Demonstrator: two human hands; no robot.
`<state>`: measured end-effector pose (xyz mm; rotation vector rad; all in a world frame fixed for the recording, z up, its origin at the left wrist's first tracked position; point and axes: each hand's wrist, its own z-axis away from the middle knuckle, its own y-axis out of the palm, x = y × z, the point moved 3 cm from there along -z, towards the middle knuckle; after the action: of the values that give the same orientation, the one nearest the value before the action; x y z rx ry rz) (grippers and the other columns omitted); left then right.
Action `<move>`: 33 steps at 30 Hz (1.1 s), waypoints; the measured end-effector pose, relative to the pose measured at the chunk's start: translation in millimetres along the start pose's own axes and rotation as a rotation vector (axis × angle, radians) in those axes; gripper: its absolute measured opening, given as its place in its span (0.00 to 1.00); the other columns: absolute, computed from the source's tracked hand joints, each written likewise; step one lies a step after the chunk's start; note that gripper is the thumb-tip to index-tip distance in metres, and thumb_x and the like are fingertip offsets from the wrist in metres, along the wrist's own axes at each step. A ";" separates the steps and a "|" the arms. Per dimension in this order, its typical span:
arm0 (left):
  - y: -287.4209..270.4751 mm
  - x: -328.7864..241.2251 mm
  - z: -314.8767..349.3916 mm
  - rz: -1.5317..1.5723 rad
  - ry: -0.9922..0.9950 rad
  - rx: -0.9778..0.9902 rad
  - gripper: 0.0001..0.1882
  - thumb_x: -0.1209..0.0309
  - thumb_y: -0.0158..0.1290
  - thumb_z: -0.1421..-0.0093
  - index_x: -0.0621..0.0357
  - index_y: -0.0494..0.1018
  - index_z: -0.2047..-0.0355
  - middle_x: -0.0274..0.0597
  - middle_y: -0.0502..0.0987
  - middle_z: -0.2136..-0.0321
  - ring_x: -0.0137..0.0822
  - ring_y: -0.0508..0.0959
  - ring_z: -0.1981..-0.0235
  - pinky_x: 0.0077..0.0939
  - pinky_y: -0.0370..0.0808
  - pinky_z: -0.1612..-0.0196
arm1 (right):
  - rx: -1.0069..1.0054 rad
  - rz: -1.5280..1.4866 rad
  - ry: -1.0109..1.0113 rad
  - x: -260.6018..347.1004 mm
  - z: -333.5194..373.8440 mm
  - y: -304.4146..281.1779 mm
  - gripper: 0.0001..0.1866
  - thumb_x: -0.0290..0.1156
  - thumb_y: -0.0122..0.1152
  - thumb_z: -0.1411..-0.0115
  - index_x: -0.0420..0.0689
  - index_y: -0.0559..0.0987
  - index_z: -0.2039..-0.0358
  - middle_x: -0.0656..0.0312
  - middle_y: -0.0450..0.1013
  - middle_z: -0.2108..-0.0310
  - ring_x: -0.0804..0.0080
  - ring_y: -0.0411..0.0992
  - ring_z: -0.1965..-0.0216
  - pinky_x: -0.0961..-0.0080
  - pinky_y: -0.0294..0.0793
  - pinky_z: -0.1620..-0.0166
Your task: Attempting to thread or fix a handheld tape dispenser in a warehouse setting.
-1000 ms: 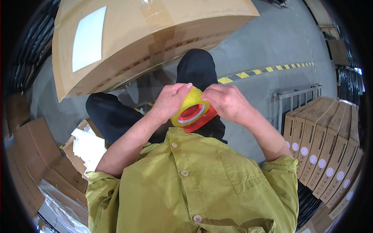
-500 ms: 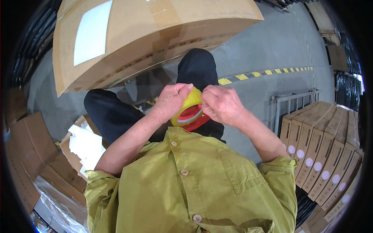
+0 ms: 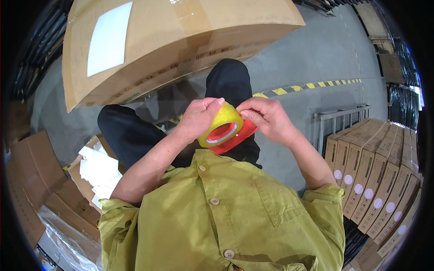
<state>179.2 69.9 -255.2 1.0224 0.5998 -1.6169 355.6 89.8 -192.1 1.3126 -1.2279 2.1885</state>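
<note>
My left hand (image 3: 199,118) is closed around the left side of a yellowish roll of packing tape (image 3: 228,114), its thumb lying along the upper edge. The roll tilts in front of my body, so its pale inner ring shows. A red plastic piece (image 3: 226,145), which looks like a tape dispenser, is seen through the ring and along the roll's lower right side. My right hand (image 3: 266,118) is at the roll's right edge, thumb and forefinger pinched together. What sits between those fingertips is too small to make out.
A large cardboard box (image 3: 190,49) with a white sheet (image 3: 110,40) on it stands ahead, beyond my knees. At left, white scraps (image 3: 97,169) fill an open carton. Several slim cartons (image 3: 366,171) stand at right, near a metal frame (image 3: 341,115). Striped floor tape (image 3: 307,86) crosses the floor.
My right hand has turned and drawn slightly right along the roll, uncovering more of the ring and red piece. My left hand keeps its grip, nearly unmoved.
</note>
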 end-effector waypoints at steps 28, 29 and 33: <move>-9.1 -4.2 33.6 0.221 -0.042 0.294 0.23 0.74 0.53 0.49 0.60 0.66 0.51 0.37 0.72 0.59 0.27 0.70 0.58 0.21 0.67 0.52 | 0.006 0.002 -0.030 -5.4 21.9 11.3 0.25 0.33 0.71 0.61 0.41 0.73 0.62 0.56 0.73 0.66 0.57 0.71 0.65 0.67 0.71 0.62; -8.6 -3.8 33.7 0.221 -0.043 0.294 0.23 0.74 0.53 0.49 0.60 0.66 0.51 0.37 0.72 0.59 0.27 0.70 0.58 0.21 0.67 0.52 | -0.007 0.013 -0.044 -5.2 22.2 12.1 0.25 0.33 0.71 0.61 0.41 0.73 0.61 0.55 0.73 0.66 0.56 0.71 0.65 0.67 0.71 0.62; -6.5 -1.1 35.6 0.247 -0.097 0.236 0.24 0.73 0.55 0.51 0.60 0.66 0.52 0.38 0.71 0.59 0.27 0.70 0.57 0.21 0.66 0.52 | -0.028 0.032 -0.051 -4.3 22.6 14.6 0.25 0.33 0.71 0.61 0.40 0.73 0.61 0.55 0.73 0.66 0.56 0.71 0.65 0.67 0.71 0.61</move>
<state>162.0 43.7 -237.1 1.1343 0.2097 -1.5298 361.6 64.0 -198.4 1.3551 -1.3021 2.1640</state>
